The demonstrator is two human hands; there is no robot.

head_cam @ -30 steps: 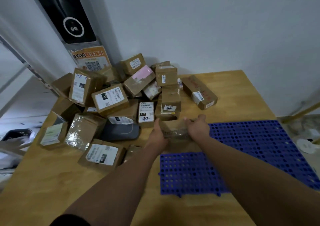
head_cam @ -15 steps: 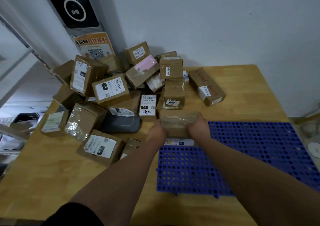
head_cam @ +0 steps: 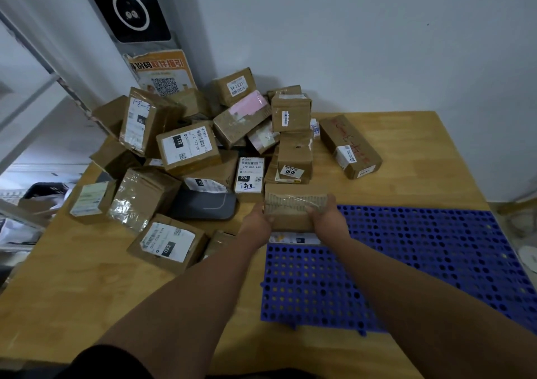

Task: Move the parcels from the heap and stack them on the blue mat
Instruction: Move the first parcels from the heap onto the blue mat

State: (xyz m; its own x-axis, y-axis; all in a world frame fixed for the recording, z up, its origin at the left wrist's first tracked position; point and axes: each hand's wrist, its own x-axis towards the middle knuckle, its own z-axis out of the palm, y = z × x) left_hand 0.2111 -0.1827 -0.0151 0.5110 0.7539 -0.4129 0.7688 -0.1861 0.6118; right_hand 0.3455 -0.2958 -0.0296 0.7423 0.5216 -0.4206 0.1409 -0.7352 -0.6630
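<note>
Parcel [head_cam: 290, 214] is gripped at both ends, left hand [head_cam: 257, 224] and right hand [head_cam: 329, 219] each clamped on it, over a flat parcel [head_cam: 293, 238] at the far left corner of the mat [head_cam: 421, 262]. It is best lowered level and squared to the one beneath. The heap [head_cam: 203, 152] crowds just behind, while open room is left on the mat to the right.
</note>
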